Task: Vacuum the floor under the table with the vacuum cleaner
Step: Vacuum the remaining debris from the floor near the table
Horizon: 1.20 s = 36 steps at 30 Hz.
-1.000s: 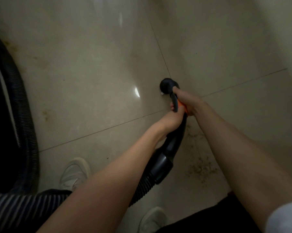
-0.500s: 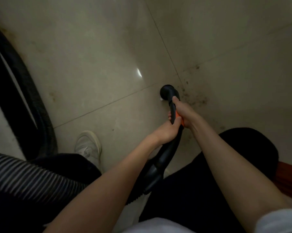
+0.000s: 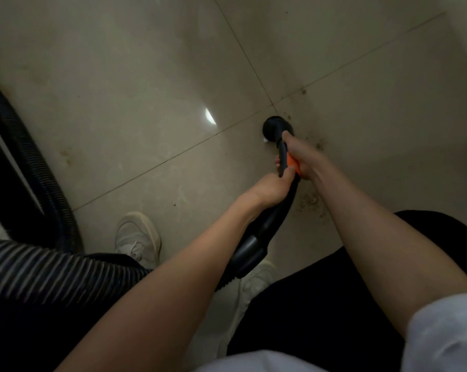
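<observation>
A black vacuum wand (image 3: 270, 224) with an orange grip section slants down to a round black nozzle (image 3: 276, 129) set on the beige tiled floor (image 3: 135, 108). My right hand (image 3: 301, 154) grips the wand at the orange part, just behind the nozzle. My left hand (image 3: 272, 187) grips it right below. Brown dirt specks (image 3: 311, 201) lie on the tiles beside and behind the nozzle. The ribbed black hose (image 3: 47, 272) runs from the wand's lower end off to the left.
A second loop of hose (image 3: 39, 178) curves along the left edge. My white shoes (image 3: 137, 237) stand on the tiles near the hose; the other shoe (image 3: 256, 277) sits under the wand. My dark trouser leg (image 3: 321, 304) fills the lower right.
The view has shifted and the nozzle now sits closer to the tile joint crossing, at the dirt patch. Both hands keep the same hold on the wand.
</observation>
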Tool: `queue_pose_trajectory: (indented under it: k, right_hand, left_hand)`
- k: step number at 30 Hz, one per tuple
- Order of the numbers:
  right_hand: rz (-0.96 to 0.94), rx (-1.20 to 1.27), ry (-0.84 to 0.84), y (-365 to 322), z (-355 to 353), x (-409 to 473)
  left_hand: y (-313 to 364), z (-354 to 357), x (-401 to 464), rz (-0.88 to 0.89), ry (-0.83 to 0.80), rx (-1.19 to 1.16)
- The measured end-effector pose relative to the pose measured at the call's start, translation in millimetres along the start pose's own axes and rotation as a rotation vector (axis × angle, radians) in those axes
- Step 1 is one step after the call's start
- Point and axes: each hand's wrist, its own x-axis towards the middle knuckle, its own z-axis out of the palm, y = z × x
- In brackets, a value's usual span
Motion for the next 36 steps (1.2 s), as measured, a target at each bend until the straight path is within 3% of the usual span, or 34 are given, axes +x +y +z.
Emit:
queue_pose_trajectory:
  k: [6, 14, 25, 29, 36]
  right_hand:
    - [-0.067, -0.037, -0.014, -1, -1, -5]
    - [-0.011, -0.084, -0.061, 34, 10, -18]
    - [0.011, -0.254, -0.253, 42, 68, -50]
    - [0.028, -0.208, -0.227, 50, 57, -57]
    - [0.123, -0.143, -0.023, 60, -5, -45]
  left_hand:
    - [-4, 5, 4, 0.002, -0.007, -0.060]
    - [-33, 13, -20, -0.092, -0.060, -0.126]
    - [-67, -7, -55, -0.125, 0.088, -0.239]
    - [-63, 1, -61, -0.129, 0.037, -0.249]
    - [-36, 32, -51, -0.101, -0.213, -0.186]
